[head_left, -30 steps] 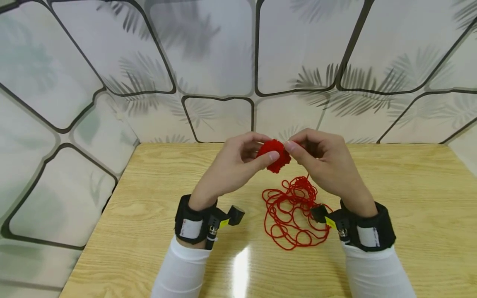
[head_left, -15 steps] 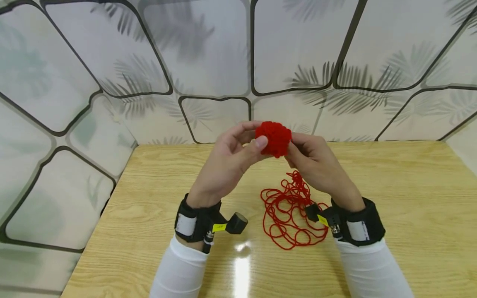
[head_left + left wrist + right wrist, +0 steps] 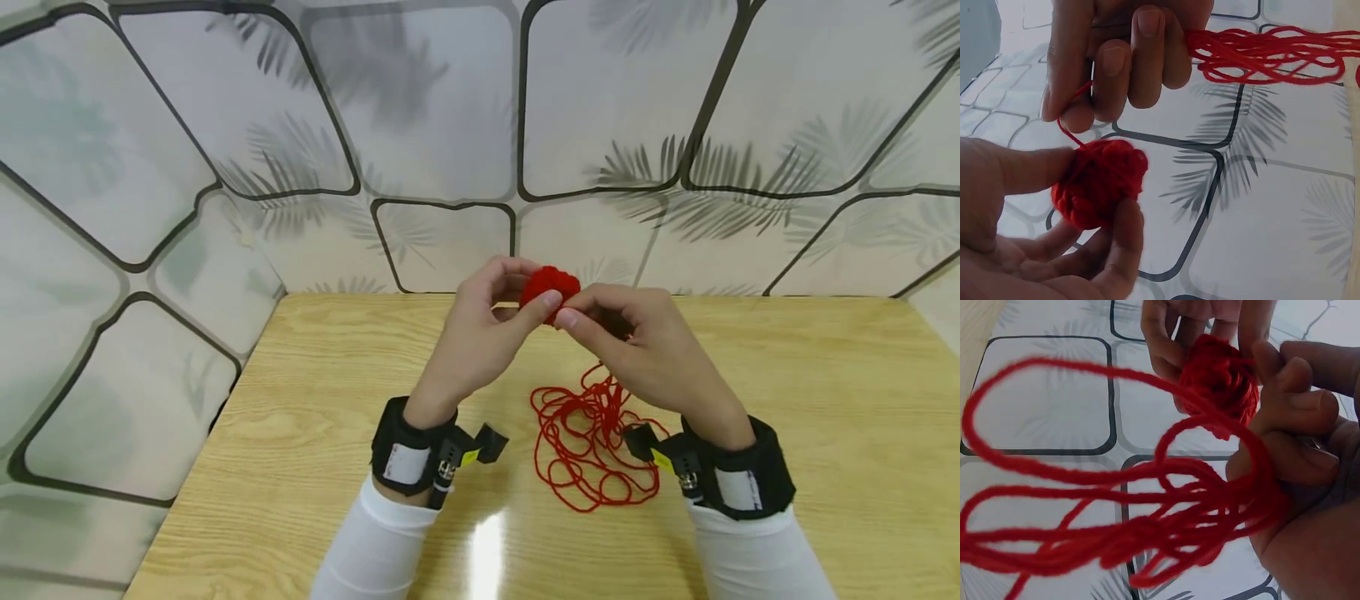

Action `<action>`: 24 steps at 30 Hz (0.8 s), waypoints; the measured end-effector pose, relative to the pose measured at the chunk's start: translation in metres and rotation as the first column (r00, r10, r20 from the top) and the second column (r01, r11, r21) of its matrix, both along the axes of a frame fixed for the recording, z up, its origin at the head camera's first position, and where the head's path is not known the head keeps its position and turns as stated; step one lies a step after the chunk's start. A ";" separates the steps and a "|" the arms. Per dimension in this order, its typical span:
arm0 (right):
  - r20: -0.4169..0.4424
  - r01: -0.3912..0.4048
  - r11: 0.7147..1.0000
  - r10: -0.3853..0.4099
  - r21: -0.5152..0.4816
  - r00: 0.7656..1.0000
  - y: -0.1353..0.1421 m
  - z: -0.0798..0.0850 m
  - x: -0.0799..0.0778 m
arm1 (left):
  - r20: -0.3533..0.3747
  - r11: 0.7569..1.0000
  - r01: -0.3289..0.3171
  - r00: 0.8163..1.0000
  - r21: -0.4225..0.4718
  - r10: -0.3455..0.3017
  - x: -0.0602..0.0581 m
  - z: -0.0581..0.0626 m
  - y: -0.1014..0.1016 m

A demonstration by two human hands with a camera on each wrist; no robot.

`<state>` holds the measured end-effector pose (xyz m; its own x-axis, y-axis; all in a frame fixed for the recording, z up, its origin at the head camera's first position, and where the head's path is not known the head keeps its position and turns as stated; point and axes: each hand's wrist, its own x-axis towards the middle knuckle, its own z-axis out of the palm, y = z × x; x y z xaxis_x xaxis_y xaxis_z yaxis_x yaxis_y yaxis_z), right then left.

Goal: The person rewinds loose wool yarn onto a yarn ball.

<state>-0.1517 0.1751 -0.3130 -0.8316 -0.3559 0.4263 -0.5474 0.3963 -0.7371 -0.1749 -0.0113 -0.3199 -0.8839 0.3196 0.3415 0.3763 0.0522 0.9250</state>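
A small ball of red yarn is held above the table between the thumb and fingers of my left hand. My right hand is close beside it, thumb and index finger pinching the strand that runs onto the ball. Its other fingers curl round a bunch of loose yarn loops, which hang out past the little finger side. In the right wrist view those loops spread in front of the hand. Below, a tangled heap of red yarn lies on the table.
The light wood table reaches back to a wall patterned with dark outlines and palm leaves. Each wrist wears a black strap with a small camera that juts inward over the table.
The ball rose and turned in the left hand, then came down again. My right hand went behind it and is now back at its near right side. The heap's upper strands have shifted.
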 end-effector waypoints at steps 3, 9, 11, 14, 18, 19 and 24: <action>-0.029 0.029 0.998 -0.030 -0.057 0.999 0.004 -0.001 -0.003 | 0.037 0.992 0.094 0.995 -0.085 -0.091 0.001 0.003 -0.004; -0.067 0.013 0.994 -0.021 -0.105 0.998 0.010 -0.006 -0.009 | 0.222 0.938 0.345 0.917 -0.028 -0.331 0.011 0.019 -0.013; -0.074 0.010 0.994 -0.019 -0.112 0.997 0.011 -0.007 -0.011 | 0.248 0.915 0.402 0.886 0.005 -0.391 0.013 0.024 -0.016; -0.061 -0.011 0.989 0.002 -0.146 0.998 0.009 -0.009 -0.013 | 0.242 0.896 0.428 0.863 0.118 -0.444 0.011 0.021 -0.018; 0.017 -0.048 0.987 0.051 -0.153 0.999 0.002 -0.011 -0.014 | 0.206 0.866 0.351 0.874 0.357 -0.440 0.006 0.014 -0.015; 0.043 -0.059 0.989 0.066 -0.137 0.997 0.000 -0.012 -0.014 | 0.197 0.852 0.323 0.882 0.411 -0.429 0.004 0.012 -0.013; 0.108 -0.113 0.994 0.111 0.009 0.988 -0.005 -0.011 -0.009 | 0.154 0.853 0.149 0.954 0.500 -0.257 0.002 0.010 -0.004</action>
